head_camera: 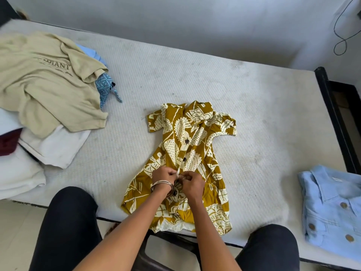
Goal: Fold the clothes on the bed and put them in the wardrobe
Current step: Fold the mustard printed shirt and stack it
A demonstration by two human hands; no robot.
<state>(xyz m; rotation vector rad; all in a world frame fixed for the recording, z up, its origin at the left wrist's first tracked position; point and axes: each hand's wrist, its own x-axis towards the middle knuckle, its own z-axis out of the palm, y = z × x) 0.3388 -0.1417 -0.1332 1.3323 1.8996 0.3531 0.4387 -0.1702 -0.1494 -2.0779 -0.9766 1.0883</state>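
Bare forearms, metal bangles (162, 187) on left wrist, ring (184, 178), black trousers (66, 227).

Bed (195, 79): bare white quilted mattress, black frame at right edge. Mustard leaf-print button dress (197, 137) flat at centre-front, hem over near edge. Left: heap w/ beige printed tee (43, 81) on top, blue patterned cloth (105, 85), white garment (58, 149) & maroon piece (8, 141) under it. Right, near edge: folded light-blue button shirt (332, 208).
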